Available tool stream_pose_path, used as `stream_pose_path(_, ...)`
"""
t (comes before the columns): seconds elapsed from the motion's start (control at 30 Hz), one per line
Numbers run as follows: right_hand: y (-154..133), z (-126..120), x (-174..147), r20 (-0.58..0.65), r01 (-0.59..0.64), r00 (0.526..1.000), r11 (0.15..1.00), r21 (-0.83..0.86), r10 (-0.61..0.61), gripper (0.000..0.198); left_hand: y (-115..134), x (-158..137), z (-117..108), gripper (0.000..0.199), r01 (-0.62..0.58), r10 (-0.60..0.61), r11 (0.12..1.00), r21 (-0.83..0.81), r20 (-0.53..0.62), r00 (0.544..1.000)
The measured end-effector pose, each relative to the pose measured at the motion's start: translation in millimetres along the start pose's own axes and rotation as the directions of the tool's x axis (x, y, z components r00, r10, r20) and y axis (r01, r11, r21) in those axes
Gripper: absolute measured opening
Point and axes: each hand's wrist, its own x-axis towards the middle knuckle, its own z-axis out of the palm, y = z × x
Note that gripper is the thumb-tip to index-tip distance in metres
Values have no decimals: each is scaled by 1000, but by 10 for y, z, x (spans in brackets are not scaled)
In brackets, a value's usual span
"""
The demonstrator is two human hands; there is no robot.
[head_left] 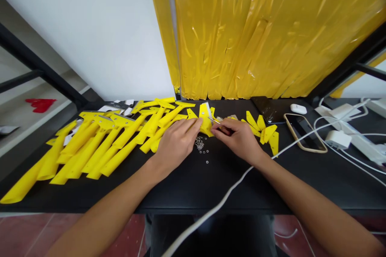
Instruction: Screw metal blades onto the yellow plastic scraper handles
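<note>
My left hand (177, 142) is closed on a yellow plastic scraper head (204, 113) that has a pale metal blade along its right edge. In my right hand (239, 138) is a small screwdriver (215, 121); its thin metal shaft points left at the scraper head, and the fingers cover most of its handle. Whether the tip touches a screw, I cannot tell. Just below the hands lies a loose pile of small metal nuts (200, 144). Yellow scraper handles (120, 132) are heaped left of my left hand. Several loose yellow head pieces (268, 132) lie beyond my right hand.
A white cable (223, 200) runs across the black table (181, 192) beneath my right wrist. At the right are a phone in a beige case (304, 132), a dark tablet (269, 109), a white earbud case (298, 109), a charger (338, 139) and a power strip (362, 140). Yellow film (256, 32) hangs behind.
</note>
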Motion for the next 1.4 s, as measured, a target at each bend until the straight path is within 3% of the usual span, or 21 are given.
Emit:
stream_pose_path(0.43,-7,56,-15,42,33,999,993,-114,-29,8,82,-28,28,37,-74,67,989,132,58,996)
stream_pose_path(0.53,23,81,-11,32,-24,999,997,-76,27,7,87,-26,22,37,-86,80,985,150,45,996)
stream_pose_path(0.63,62,100,0,22,-159,987,985,62,158,8,82,-26,20,38,-88,82,985,150,42,996)
stream_pose_path(0.7,81,109,11,44,-250,968,942,225,246,20,77,-26,22,37,-92,86,985,148,46,995)
stream_pose_path(0.8,86,120,24,139,-380,924,811,446,356,37,74,-24,25,35,-101,94,985,141,52,994)
stream_pose_path(0.9,73,131,25,236,-498,864,694,520,444,49,73,-25,26,35,-111,104,986,122,58,993)
stream_pose_path(1.07,27,122,23,287,-507,859,635,583,423,43,66,-27,30,38,-39,37,999,34,41,998)
stream_pose_path(1.17,-22,92,32,324,-522,847,545,656,422,39,56,-22,22,42,42,-41,999,-32,38,998)
stream_pose_path(1.27,-51,58,45,320,-519,840,478,709,438,34,30,-21,15,49,41,-38,998,-45,58,998)
stream_pose_path(1.33,-37,38,47,247,-489,849,514,705,468,31,-5,-19,10,49,30,-27,998,-50,55,998)
stream_pose_path(1.4,9,27,37,128,-421,888,671,610,441,27,-53,-9,-1,46,45,-44,995,-93,16,999)
